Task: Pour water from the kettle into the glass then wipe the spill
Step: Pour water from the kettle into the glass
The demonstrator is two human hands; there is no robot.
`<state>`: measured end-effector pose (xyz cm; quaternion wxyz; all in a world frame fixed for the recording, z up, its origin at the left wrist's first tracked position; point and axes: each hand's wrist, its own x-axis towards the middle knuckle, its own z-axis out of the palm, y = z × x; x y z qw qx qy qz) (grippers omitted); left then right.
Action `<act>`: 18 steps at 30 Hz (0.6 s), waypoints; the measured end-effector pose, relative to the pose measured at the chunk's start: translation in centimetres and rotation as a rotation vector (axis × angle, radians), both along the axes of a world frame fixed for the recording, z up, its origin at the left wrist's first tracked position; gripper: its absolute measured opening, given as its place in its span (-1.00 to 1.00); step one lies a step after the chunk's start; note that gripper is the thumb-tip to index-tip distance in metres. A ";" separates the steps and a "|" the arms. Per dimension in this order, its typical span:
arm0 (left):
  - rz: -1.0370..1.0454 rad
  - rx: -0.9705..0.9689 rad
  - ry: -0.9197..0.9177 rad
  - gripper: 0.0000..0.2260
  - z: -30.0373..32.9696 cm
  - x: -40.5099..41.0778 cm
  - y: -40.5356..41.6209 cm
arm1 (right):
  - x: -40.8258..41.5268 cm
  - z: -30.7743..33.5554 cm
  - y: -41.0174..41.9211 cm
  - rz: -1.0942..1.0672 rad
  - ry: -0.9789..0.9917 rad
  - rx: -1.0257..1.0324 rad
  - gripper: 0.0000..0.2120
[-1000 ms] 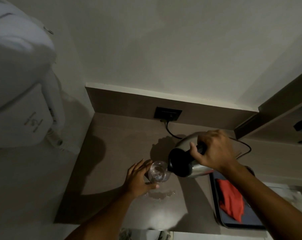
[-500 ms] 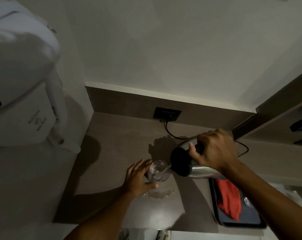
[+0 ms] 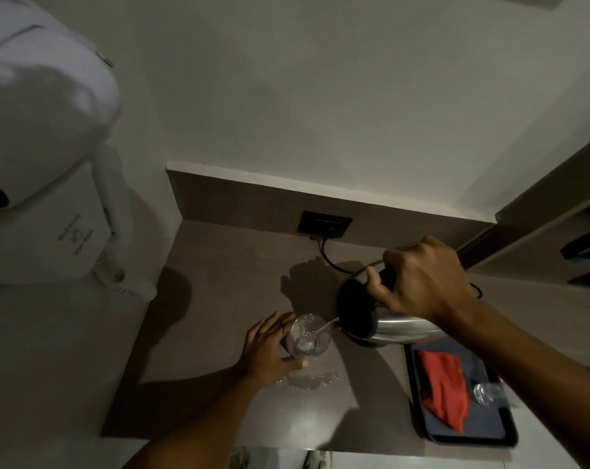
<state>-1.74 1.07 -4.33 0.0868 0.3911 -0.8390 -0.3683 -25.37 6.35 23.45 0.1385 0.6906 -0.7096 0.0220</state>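
The right hand [image 3: 422,275] is closed around the handle of the kettle [image 3: 381,319], tipped left so a thin stream falls into the glass [image 3: 308,336] at the middle of the bench [image 3: 219,299]. The left hand [image 3: 270,350] cups the glass, fingers wrapped round its left side. A puddle [image 3: 309,380] already lies just near of it — tip further and the stream may overshoot the rim. The red cloth [image 3: 442,384] waits on the tray [image 3: 419,414] at right.

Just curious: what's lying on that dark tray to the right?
On the tray lies a crumpled red cloth, with a clear glass beside it. The right forearm covers the tray's far right corner, so anything there is hidden.
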 end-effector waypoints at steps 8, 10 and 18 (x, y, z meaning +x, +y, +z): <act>-0.002 0.020 -0.006 -0.08 0.1 0.0 0.0 | 0.0 1.4 -0.2 0.017 0.069 0.040 -0.47; -0.004 0.021 -0.010 -0.08 0.1 0.0 -0.1 | 0.0 1.8 -0.3 0.019 0.082 0.057 -0.47; -0.004 0.015 -0.011 -0.10 0.1 0.0 0.0 | 0.1 3.7 0.0 0.018 0.100 0.095 -0.47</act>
